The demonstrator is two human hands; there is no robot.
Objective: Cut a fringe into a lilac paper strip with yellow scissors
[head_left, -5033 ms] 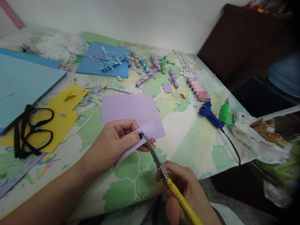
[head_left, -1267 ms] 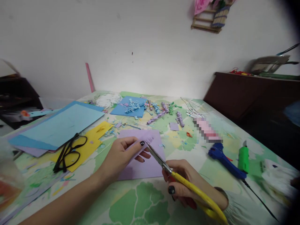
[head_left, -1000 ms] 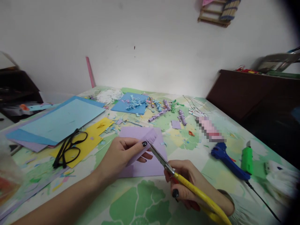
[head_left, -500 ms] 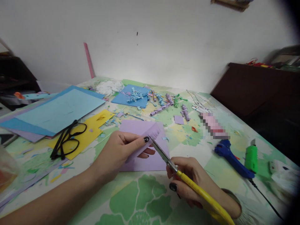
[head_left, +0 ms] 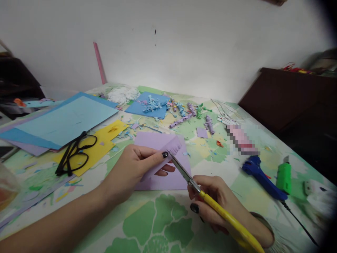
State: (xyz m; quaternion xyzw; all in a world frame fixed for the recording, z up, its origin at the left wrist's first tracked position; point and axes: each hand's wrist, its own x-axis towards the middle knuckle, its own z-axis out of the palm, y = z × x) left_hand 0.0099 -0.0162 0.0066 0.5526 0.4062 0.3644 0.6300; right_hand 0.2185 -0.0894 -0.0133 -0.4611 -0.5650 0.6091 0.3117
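Pinched between thumb and fingers of my left hand (head_left: 143, 163) is a purple paper strip (head_left: 171, 146), its far edge snipped into a fringe. My right hand (head_left: 210, 200) grips yellow-handled scissors (head_left: 192, 182), whose blades meet the strip's edge close to my left thumb. Part of the handle is hidden inside my right hand. Beneath the strip lies a larger purple paper sheet (head_left: 163, 184) on the flowered tablecloth.
Black glasses (head_left: 75, 154) rest on yellow paper (head_left: 116, 128), beside light blue sheets (head_left: 76, 117). Rolled fringed purple paper (head_left: 210, 124) lies among scraps farther back. At right are a blue glue gun (head_left: 263, 181) with a cord and a green cutter (head_left: 283, 177).
The view has shifted slightly. The scissor blades and both hands keep almost the same place at the strip's edge; the fringe looks slightly more spread.
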